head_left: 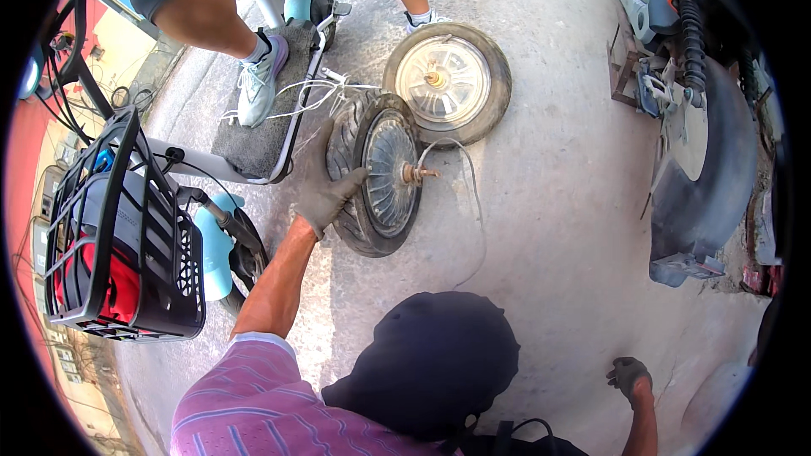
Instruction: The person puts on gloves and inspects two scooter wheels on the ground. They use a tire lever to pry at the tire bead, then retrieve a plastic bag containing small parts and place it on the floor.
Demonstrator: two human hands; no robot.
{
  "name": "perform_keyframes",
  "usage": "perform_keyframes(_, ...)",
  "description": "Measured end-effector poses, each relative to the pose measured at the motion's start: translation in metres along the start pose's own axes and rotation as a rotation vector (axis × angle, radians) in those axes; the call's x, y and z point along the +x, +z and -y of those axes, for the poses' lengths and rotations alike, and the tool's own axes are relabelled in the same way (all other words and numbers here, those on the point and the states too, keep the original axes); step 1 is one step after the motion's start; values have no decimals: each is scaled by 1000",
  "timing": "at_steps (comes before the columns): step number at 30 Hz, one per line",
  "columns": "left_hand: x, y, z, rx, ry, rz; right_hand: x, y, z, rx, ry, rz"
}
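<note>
My left hand [329, 194], in a dark glove, grips the treaded tyre of an upright hub wheel [389, 173] with a rusty axle and a grey cable trailing onto the pavement. Its thumb lies against the near sidewall. A second hub wheel [448, 84] with a dusty tyre lies on its side just behind. White cords [329, 93] run toward a scooter deck. My right hand [628, 376], also gloved, hangs at the lower right with loosely bent fingers and nothing visible in them. A dark cap-like shape [422, 355] hides the lower middle.
A person's leg and shoe [258, 84] rest on the scooter deck [241, 143] at upper left. A black basket [127, 236] with red and grey items stands at left. A dark vehicle with a large mudguard [718, 177] lines the right side. Concrete pavement [557, 219] lies between.
</note>
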State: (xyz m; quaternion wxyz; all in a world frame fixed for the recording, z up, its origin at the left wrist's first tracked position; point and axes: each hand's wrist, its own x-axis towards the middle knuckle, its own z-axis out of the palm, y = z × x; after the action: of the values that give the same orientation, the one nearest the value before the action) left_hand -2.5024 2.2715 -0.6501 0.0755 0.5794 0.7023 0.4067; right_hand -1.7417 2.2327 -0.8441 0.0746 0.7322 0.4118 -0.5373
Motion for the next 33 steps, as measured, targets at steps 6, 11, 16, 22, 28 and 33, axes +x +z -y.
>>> perform_keyframes(6,-3,53,-76,192,53,45,-20,8,53,-34,-74,6)
perform_keyframes(11,-10,90,-103,214,67,50,-32,5,57,11,-67,-14)
perform_keyframes(16,-12,92,-127,217,-37,170,-21,-3,14,-11,-40,-8)
perform_keyframes(22,-15,82,-114,193,-6,136,-11,-6,0,42,-29,-14)
perform_keyframes(28,-11,45,-80,200,-14,93,-19,4,15,41,-35,14)
perform_keyframes(33,-18,28,-58,239,-130,-33,-9,8,14,20,-39,44)
